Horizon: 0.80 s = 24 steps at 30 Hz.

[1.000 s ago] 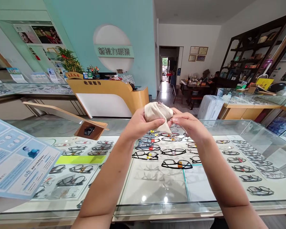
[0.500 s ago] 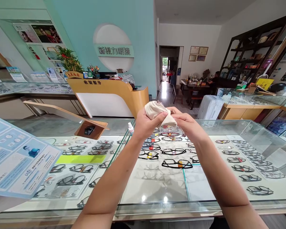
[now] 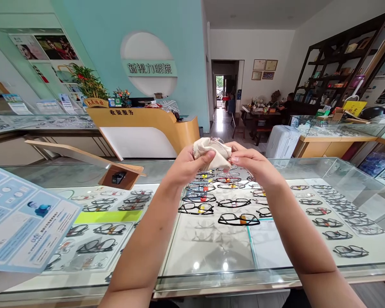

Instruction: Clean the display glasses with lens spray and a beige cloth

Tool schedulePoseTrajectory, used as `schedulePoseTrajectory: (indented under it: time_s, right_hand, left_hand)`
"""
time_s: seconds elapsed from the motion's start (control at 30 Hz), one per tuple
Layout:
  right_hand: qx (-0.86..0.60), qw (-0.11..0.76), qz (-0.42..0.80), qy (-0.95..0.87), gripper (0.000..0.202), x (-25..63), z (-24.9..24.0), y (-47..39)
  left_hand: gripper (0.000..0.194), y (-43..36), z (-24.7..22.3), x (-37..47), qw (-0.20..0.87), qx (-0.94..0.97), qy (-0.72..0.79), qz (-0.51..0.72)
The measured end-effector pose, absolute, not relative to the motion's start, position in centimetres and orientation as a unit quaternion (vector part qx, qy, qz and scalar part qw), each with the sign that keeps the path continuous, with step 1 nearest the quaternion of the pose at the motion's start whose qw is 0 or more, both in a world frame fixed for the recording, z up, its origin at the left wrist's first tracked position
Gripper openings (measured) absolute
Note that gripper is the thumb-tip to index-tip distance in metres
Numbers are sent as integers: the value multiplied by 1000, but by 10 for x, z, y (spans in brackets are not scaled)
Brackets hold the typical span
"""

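A cream cloth with a zigzag edge (image 3: 213,153) is bunched up over the glass showcase. My left hand (image 3: 188,164) is closed round the cloth, its thumb pressed on the near side. Thin-framed glasses (image 3: 218,140) show partly above the cloth, and the rest of them is covered. My right hand (image 3: 252,164) pinches the glasses at the cloth's right edge, with a thin temple hanging below its fingers. Under both hands, rows of glasses (image 3: 239,219) lie inside the showcase.
The glass showcase (image 3: 211,273) spans the front. A printed leaflet (image 3: 28,218) stands at the left, near a wooden mirror stand (image 3: 122,176). Behind are a yellow counter (image 3: 141,117), a white suitcase (image 3: 282,143) and a seated person (image 3: 288,102) at a table.
My left hand has shifted slightly left and its thumb has moved on the cloth. The cloth is folded differently, and more of the thin frame shows above it. The view has shifted a little.
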State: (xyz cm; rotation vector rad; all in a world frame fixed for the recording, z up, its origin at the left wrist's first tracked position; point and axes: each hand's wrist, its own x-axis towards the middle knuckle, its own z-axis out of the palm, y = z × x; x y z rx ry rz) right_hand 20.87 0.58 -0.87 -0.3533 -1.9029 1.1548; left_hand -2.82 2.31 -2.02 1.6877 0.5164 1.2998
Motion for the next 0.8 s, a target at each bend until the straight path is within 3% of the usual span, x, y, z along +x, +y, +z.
schedulePoseTrajectory:
  time_s: [0.2, 0.33, 0.43, 0.67, 0.8]
  right_hand:
    - [-130, 443, 481, -745, 26, 204, -17, 12]
    - [-128, 431, 430, -783, 29, 196, -18, 5]
    - [-135, 427, 408, -795, 31, 191, -16, -2]
    - [-133, 436, 455, -765, 29, 202, -12, -1]
    - [-136, 450, 462, -752, 28, 201, -15, 4]
  left_hand:
    - [56, 10, -18, -17, 389, 677, 235, 579]
    - [46, 7, -24, -3, 314, 651, 229, 652]
    - [48, 7, -25, -4, 279, 628, 215, 694]
    - [47, 9, -11, -31, 413, 711, 189, 537]
    - [60, 7, -14, -27, 403, 698, 205, 555]
